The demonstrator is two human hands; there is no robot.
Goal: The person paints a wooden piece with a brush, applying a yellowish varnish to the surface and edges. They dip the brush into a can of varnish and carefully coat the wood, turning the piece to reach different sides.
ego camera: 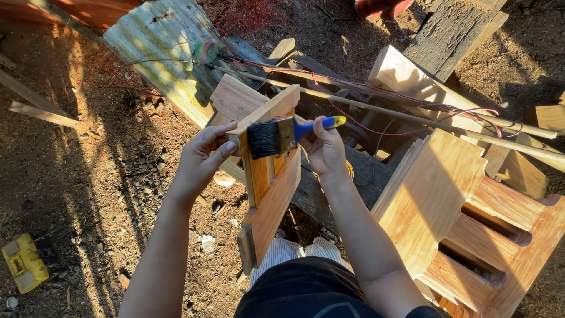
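Outdoor yard, bare dirt ground [106,176] strewn with wood chips, harsh sun. Left hand [200,159] clasps the angled wooden piece [271,188] (smooth, varnished grain) at its upper edge. Right hand [325,147] closes its grip round a blue-handled paintbrush [282,135], black bristles touching the wood. Slatted wooden frame [471,224] beside.

There is only one view, from the person's head. It looks steeply down and close on the hands and the ground [88,176], perhaps tilted slightly forward.
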